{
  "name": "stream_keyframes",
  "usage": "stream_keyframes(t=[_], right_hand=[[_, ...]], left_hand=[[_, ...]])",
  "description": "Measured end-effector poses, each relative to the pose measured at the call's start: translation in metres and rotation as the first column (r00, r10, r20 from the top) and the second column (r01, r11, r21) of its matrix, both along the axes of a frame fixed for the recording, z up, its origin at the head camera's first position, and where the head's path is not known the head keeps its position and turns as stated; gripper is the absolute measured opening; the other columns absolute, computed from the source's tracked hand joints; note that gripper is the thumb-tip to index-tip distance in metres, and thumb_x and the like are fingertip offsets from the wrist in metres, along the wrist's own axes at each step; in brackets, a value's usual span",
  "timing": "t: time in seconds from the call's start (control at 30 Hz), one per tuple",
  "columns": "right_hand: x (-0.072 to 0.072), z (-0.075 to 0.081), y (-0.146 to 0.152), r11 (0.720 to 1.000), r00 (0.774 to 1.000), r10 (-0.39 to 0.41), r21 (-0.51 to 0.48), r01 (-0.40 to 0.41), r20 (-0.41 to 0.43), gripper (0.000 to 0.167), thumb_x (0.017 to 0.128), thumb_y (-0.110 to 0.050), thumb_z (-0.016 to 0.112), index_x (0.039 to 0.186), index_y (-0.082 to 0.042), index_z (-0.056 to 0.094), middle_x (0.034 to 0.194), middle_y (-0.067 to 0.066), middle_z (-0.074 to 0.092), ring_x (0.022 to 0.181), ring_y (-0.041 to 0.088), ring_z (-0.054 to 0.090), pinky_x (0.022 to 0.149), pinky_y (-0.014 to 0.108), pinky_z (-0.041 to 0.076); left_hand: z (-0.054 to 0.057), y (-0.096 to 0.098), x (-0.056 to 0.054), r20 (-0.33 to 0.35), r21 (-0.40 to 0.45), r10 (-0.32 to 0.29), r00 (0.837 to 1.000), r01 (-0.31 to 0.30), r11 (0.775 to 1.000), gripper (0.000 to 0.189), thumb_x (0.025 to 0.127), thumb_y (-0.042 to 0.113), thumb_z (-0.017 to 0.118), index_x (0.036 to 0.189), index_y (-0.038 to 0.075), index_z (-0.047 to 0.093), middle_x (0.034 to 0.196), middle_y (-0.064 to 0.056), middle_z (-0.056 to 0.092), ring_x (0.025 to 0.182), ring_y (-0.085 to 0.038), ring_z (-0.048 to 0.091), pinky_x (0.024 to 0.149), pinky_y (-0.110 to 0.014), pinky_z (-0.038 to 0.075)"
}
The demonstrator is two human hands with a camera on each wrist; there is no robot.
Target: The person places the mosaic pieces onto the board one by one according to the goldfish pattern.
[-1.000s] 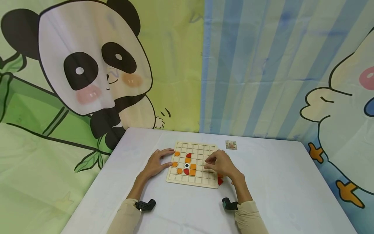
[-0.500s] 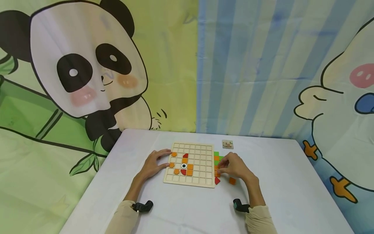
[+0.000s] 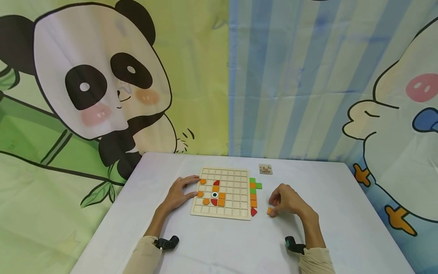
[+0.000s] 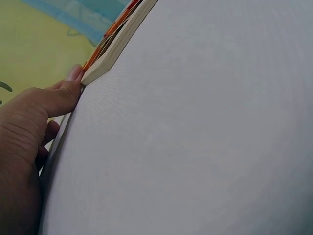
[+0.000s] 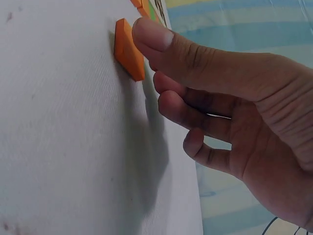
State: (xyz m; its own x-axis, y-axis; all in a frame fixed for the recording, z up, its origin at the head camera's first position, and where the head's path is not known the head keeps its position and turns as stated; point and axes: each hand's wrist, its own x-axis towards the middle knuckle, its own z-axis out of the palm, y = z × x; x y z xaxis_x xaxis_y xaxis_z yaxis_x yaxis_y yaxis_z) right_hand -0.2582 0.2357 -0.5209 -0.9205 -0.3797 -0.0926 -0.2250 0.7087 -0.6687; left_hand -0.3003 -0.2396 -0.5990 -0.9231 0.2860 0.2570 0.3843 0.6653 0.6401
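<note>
My left hand (image 3: 180, 191) rests at the left side of the pale wooden grid board (image 3: 236, 213). Its thumb and index finger are spread, and in the left wrist view the thumb (image 4: 66, 95) touches the board's edge. On the board lie orange discs (image 3: 206, 201), red quarter-round tiles (image 3: 214, 202), orange squares (image 3: 221, 202) and a black-and-white eye disc (image 3: 215, 195). Right of the board, my right hand (image 3: 288, 198) holds an orange square tile (image 5: 128, 54) low at the table, thumb tip against it; the index fingertip is hidden in the right wrist view.
Green tiles (image 3: 259, 186), orange tiles (image 3: 253, 203) and a red tile (image 3: 253, 212) lie along the board's right edge. A small patterned card (image 3: 265, 169) is behind them. The white table (image 3: 219, 247) meets patterned curtains at the back.
My right hand has gone from above the board's right side, past the tiles beside it, to the separate orange square tile. My left hand stays at the board's left edge.
</note>
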Motion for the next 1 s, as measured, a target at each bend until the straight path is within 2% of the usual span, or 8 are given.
stream_keyframes(t=[0.1,0.33,0.67,1.0], right_hand=[[0.003,-0.001,0.003,1.000,1.000,-0.010,0.014,0.010,0.017,0.035,0.062,-0.011,0.107,0.085,-0.007,0.082,0.076,0.004,0.071,0.071,0.017,0.061,0.065,0.027,0.051],[0.010,-0.002,0.006,0.998,0.998,-0.051,0.025,0.051,0.020,0.032,0.065,-0.010,0.106,0.087,-0.008,0.082,0.079,0.004,0.071,0.075,0.018,0.061,0.068,0.026,0.052],[0.012,-0.006,0.009,0.999,0.999,-0.035,0.014,0.036,-0.034,0.022,0.073,-0.009,0.101,0.085,-0.008,0.082,0.074,-0.002,0.069,0.070,0.016,0.059,0.064,0.024,0.051],[0.011,-0.011,0.004,0.994,0.992,-0.112,0.002,0.112,-0.063,0.020,0.080,-0.003,0.096,0.097,-0.005,0.086,0.081,0.000,0.074,0.074,0.016,0.060,0.067,0.023,0.052]], left_hand=[[0.000,0.000,0.000,0.006,0.003,-0.005,1.000,0.005,1.000,0.057,0.094,0.031,0.088,0.148,0.026,0.070,0.158,0.004,0.065,0.110,-0.017,0.057,0.095,-0.037,0.044],[-0.001,0.001,0.000,-0.029,-0.001,-0.011,1.000,0.011,1.000,0.058,0.093,0.029,0.089,0.147,0.024,0.071,0.156,0.001,0.066,0.110,-0.017,0.058,0.094,-0.037,0.044],[0.004,0.001,0.001,0.013,0.011,-0.013,1.000,0.013,1.000,0.058,0.093,0.029,0.089,0.148,0.025,0.070,0.158,0.004,0.065,0.109,-0.016,0.056,0.096,-0.040,0.043],[0.005,0.001,0.002,0.008,0.016,-0.012,1.000,0.012,1.000,0.058,0.093,0.029,0.089,0.147,0.025,0.071,0.158,0.003,0.065,0.110,-0.017,0.056,0.096,-0.040,0.043]])
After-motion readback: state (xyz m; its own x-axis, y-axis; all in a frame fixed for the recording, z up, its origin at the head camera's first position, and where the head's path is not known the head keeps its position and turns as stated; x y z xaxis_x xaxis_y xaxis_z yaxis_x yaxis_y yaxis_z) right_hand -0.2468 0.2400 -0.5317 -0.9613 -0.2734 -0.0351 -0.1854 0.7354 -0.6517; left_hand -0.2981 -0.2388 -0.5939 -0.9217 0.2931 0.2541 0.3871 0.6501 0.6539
